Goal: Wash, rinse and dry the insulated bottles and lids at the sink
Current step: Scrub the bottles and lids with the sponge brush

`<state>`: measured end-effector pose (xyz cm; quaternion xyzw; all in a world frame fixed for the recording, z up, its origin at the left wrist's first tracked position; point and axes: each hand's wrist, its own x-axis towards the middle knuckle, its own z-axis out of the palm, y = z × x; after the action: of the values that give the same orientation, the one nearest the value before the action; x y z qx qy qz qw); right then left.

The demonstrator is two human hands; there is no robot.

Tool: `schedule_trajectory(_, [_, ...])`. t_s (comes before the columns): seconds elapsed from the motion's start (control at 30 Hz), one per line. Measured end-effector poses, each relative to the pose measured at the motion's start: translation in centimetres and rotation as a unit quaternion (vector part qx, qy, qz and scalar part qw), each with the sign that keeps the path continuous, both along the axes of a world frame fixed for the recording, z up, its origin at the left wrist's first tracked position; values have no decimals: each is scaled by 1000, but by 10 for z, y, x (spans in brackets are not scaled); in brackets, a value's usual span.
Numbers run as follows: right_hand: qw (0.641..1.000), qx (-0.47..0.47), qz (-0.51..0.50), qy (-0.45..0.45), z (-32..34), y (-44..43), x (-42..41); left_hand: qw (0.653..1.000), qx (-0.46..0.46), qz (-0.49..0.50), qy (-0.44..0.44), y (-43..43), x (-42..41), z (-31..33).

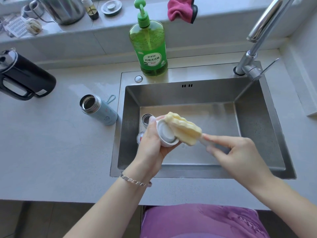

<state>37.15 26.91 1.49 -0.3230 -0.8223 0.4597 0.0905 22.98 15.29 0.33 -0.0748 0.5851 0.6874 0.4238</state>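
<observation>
My left hand grips a white bottle lid over the left part of the steel sink, its inside facing up and right. My right hand holds the handle of a yellow sponge brush, whose head lies against the lid's inside. A second open bottle stands in the sink behind my left hand, mostly hidden. A light blue insulated bottle without its lid stands on the counter left of the sink.
A green dish soap pump bottle stands at the sink's back rim. The tap rises at the back right. A black kettle sits far left. A pink cloth, a steel pot and small items line the sill.
</observation>
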Motion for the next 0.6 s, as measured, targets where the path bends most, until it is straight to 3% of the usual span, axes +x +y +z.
schedule_trajectory(0.27, [997, -47, 47, -32, 4, -15, 4, 995, 13, 103, -12, -2, -10, -4])
schedule_trajectory(0.47, [996, -69, 37, -33, 6, -7, -1, 995, 14, 78, 58, -4, -10, -3])
schedule_trajectory(0.6, [994, -76, 59, -44, 8, -12, 0, 995, 16, 82, 51, -6, -11, 0])
